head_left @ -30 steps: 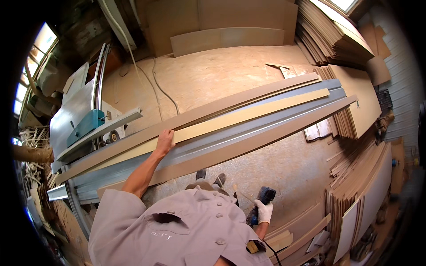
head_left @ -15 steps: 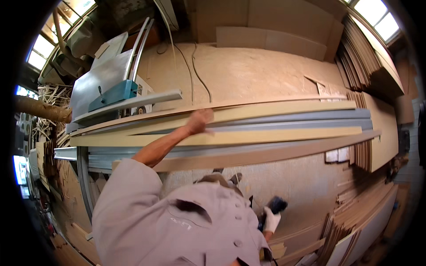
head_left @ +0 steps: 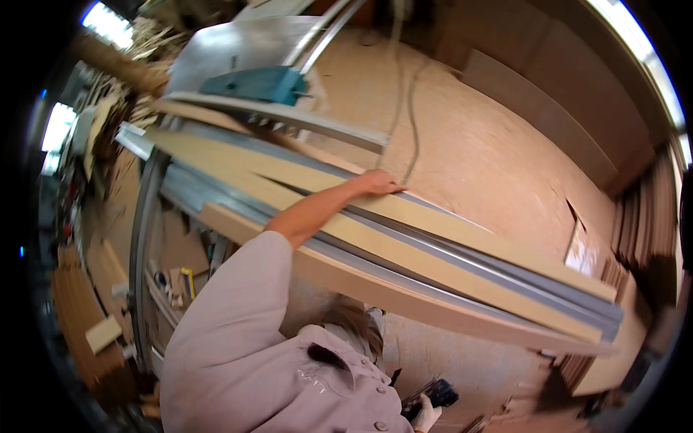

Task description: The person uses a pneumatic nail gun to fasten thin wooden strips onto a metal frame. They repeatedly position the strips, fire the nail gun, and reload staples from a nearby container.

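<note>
Bare and curled, my left hand grips the far edge of the farther pale yellow strip, close to a thin brown wood strip; its fingertips are partly hidden. A second yellow strip lies nearer me, the two spreading apart to the right. Beneath them run long grey metal rails. A brown board rests along the near side. Low at my side, my white-gloved right hand is closed on a dark blue and black handheld power tool, whose exact kind I cannot make out.
A saw-like machine with a metal table and teal guard stands at the far left. A metal post supports the left end. Cables cross the floor. Stacked boards stand at the right, wood scraps at the left.
The view has turned, so the strips now slope down to the right. My left hand has come to the far strip's edge. My right hand still holds the tool low.
</note>
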{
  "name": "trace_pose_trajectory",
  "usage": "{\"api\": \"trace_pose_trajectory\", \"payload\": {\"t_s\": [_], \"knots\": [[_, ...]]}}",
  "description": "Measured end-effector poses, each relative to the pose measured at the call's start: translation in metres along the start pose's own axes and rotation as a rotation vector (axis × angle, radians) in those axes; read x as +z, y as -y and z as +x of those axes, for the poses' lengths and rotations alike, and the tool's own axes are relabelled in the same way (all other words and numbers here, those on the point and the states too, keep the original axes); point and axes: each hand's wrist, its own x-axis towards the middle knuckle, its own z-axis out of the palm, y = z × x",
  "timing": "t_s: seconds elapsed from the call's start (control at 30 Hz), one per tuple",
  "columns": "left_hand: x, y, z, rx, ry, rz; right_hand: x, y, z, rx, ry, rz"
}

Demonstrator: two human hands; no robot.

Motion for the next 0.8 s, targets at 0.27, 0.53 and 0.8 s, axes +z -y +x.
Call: {"api": "trace_pose_trajectory", "payload": {"t_s": [0.27,0.53,0.8], "knots": [[-0.017,0.088,-0.058,-0.076,-0.145,0.113,0.026,0.046,0.02,-0.011,0.068,-0.061],[-0.087,0.154,-0.082,-0.222,-0.133,0.132,0.019,0.022,0.079,-0.042,0.028,-0.112],[-0.052,0.282,0.002,-0.021,0.132,0.525,0.043,0.063,0.047,0.018,-0.076,0.016]]}}
